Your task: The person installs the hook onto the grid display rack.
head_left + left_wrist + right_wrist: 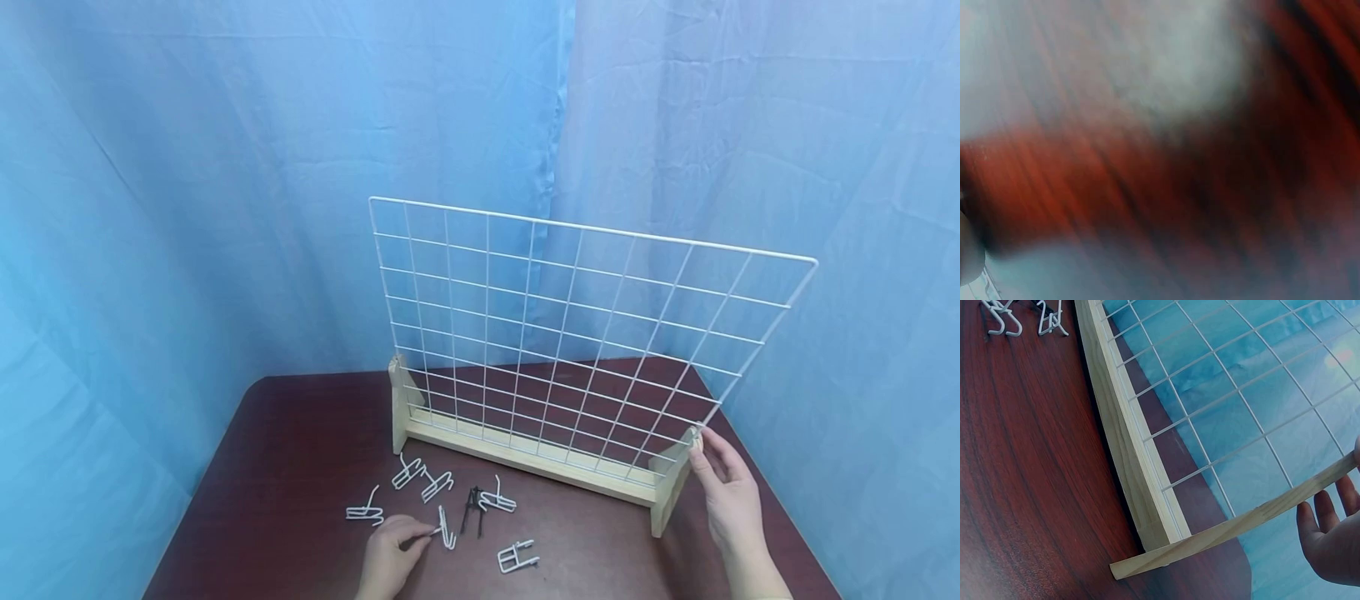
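Observation:
A white wire grid (525,325) stands upright in a light wooden base (525,457). At its right end my right hand (733,500) pinches the grid's edge by the top of the wooden side piece (671,479); the right wrist view shows the fingers (1325,515) behind that side piece (1235,528). My left hand (392,554), low in the head view, pinches a white wire hook (446,529) between thumb and fingers, over the table. The left wrist view is blurred, with only the reddish table (1072,187) recognisable.
Several white hooks lie on the dark red table (300,450), among them one at the left (364,512) and one at the front (517,557). Black hooks (472,507) lie near the middle. Blue curtains (300,167) surround the table.

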Tool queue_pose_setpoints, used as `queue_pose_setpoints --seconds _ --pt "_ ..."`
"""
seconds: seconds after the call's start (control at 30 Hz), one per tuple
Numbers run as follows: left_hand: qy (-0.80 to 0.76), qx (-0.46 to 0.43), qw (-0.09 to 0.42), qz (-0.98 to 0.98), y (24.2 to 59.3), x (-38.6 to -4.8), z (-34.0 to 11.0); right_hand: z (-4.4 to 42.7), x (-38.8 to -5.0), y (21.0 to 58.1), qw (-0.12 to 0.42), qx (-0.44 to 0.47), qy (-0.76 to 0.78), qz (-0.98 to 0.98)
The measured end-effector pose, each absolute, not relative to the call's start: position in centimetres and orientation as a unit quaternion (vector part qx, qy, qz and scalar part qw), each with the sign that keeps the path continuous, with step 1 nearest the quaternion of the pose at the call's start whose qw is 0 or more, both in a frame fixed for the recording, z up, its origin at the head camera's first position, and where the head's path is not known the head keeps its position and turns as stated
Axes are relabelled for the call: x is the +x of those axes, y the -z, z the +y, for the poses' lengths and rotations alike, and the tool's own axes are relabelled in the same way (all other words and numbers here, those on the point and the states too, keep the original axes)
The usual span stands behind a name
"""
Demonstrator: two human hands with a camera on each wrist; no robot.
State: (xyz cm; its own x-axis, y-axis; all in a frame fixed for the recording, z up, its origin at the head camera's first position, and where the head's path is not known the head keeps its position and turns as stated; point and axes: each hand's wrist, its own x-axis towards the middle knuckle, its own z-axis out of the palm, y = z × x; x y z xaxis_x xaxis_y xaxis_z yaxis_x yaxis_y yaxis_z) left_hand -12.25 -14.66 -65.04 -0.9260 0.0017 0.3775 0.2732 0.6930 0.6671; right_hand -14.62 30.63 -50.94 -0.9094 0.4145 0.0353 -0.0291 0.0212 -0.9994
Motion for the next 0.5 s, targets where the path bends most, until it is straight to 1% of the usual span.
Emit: queue_pose_setpoints --seconds 0.17,0.4,0.5 --pt "0.393 -0.066 0.172 -0.901 65.00 -12.25 -14.61 30.72 -14.65 51.18 0.165 -0.133 -0.690 -0.692" --pt "0.414 -0.070 0.206 -0.884 65.25 -12.36 -14.43 30.92 -14.76 51.40 0.156 -0.128 -0.695 -0.690" --pt "0.422 -0.054 0.202 -0.882 65.24 -12.43 -14.28 30.91 -14.77 51.37 0.155 -0.128 -0.697 -0.689"
